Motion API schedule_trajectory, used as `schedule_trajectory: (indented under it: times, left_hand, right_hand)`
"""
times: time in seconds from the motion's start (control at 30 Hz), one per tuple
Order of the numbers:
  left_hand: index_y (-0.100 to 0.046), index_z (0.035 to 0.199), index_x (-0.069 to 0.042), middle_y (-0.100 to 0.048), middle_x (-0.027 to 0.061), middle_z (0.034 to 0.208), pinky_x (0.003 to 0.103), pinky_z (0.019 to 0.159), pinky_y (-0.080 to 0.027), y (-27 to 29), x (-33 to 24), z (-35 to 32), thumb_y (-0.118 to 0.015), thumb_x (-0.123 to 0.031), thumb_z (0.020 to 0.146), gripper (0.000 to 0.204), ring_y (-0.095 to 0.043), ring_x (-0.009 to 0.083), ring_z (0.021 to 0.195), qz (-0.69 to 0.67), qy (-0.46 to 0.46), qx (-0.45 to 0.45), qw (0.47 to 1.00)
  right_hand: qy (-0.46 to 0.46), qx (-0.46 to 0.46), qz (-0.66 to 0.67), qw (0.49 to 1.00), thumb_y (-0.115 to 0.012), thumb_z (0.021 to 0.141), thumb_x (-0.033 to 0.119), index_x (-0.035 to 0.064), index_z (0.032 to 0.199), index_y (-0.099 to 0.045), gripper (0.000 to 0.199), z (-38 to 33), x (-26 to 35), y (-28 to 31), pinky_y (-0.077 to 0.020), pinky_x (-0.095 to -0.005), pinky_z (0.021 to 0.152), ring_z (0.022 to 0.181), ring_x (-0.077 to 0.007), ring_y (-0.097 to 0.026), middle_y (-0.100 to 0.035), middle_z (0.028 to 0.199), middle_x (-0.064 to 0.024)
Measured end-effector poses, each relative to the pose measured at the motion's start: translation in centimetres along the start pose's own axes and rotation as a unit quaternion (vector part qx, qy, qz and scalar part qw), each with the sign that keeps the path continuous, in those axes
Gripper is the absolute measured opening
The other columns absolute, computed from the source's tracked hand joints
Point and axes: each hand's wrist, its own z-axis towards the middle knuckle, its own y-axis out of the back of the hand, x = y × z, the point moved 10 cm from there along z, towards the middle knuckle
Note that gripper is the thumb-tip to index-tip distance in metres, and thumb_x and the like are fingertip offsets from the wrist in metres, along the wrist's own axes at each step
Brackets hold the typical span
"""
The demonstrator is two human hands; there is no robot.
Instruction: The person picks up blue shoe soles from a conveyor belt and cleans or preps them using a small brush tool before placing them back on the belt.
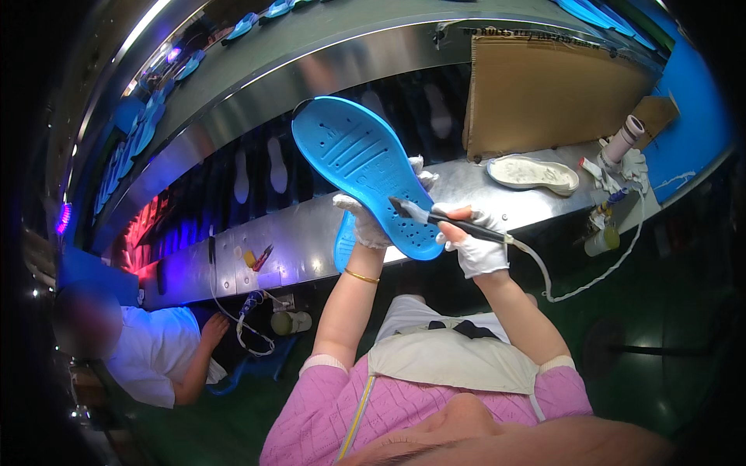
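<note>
My left hand [368,224], in a white glove with bare fingertips, holds up a blue shoe sole [353,147] from beneath and along its edges. The sole is tilted, with its grooved and perforated face toward me. My right hand [480,250], gloved the same way, grips a black-handled brush [474,227]. Its bristle tip lies on or just over the sole's narrower half. A thin pale hose [542,272] runs from the end of the brush handle. Part of a second blue sole [344,241] shows beside my left wrist, mostly hidden.
A metal ledge [303,250] crosses in front of me. On it rest a white sole-shaped piece [533,172], a pinkish tube [624,140] and a cardboard sheet [559,97]. Beyond runs a conveyor [342,39] with blue soles. A co-worker [159,349] sits at left.
</note>
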Motion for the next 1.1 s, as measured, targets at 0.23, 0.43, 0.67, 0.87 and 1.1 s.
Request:
schedule_trajectory:
  times: [0.23, 0.43, 0.67, 0.87, 1.1]
  left_hand:
    - [-0.032, 0.132, -0.001, -0.048, 0.0207, 0.123, 0.048, 0.096, -0.041, 1.6, -1.9, -0.3, -0.054, -0.081, 0.049, 0.118, -0.052, 0.0368, 0.109, 0.01, -0.058, -0.056, 0.997]
    - [-0.039, 0.13, -0.004, -0.049, 0.0185, 0.123, 0.044, 0.1, -0.039, 0.0, -1.7, 0.7, -0.053, -0.08, 0.051, 0.11, -0.052, 0.0312, 0.11, 0.122, 0.011, -0.008, 0.992]
    - [-0.04, 0.128, 0.002, -0.05, 0.0211, 0.121, 0.04, 0.088, -0.048, 4.8, -1.2, -0.8, -0.052, -0.081, 0.054, 0.111, -0.054, 0.0297, 0.108, 0.31, 0.151, -0.057, 0.937]
    - [-0.041, 0.127, 0.002, -0.055, 0.0201, 0.115, 0.039, 0.081, -0.052, 2.9, 0.4, 1.2, -0.058, -0.073, 0.059, 0.103, -0.058, 0.0288, 0.1, 0.309, 0.27, -0.078, 0.908]
    - [-0.049, 0.12, -0.004, -0.061, 0.0152, 0.096, 0.034, 0.068, -0.055, 4.9, 0.0, 1.0, -0.056, -0.068, 0.069, 0.082, -0.063, 0.0237, 0.081, 0.366, 0.306, -0.214, 0.853]
  right_hand:
    - [-0.117, 0.094, 0.052, 0.987, -0.065, 0.077, -0.002, 0.0009, 0.091, -0.061, 0.015, -1.3, -2.3, -1.5, -0.0493, -0.0203, 0.059, 0.067, -0.0123, -0.061, -0.064, 0.087, -0.0117]
    - [-0.095, 0.073, -0.118, 0.986, -0.066, 0.075, -0.001, 0.0022, 0.083, -0.059, 0.012, -0.5, -3.2, 1.5, -0.049, -0.0245, 0.068, 0.069, -0.0129, -0.06, -0.062, 0.08, -0.0091]
    - [-0.168, 0.147, -0.157, 0.962, -0.068, 0.068, -0.001, 0.0027, 0.081, -0.058, 0.017, -0.5, -2.7, 2.1, -0.0491, -0.026, 0.07, 0.073, -0.0166, -0.061, -0.062, 0.082, -0.0089]
    - [0.086, 0.199, -0.364, 0.906, -0.068, 0.069, 0.003, 0.0062, 0.08, -0.061, 0.014, -0.2, -0.1, -1.5, -0.0474, -0.0274, 0.074, 0.081, -0.0173, -0.059, -0.062, 0.084, -0.0072]
    - [-0.145, 0.165, -0.188, 0.957, -0.066, 0.071, 0.0, 0.004, 0.079, -0.059, 0.011, 0.5, -3.3, 0.5, -0.0458, -0.025, 0.07, 0.077, -0.0133, -0.057, -0.061, 0.081, -0.0055]
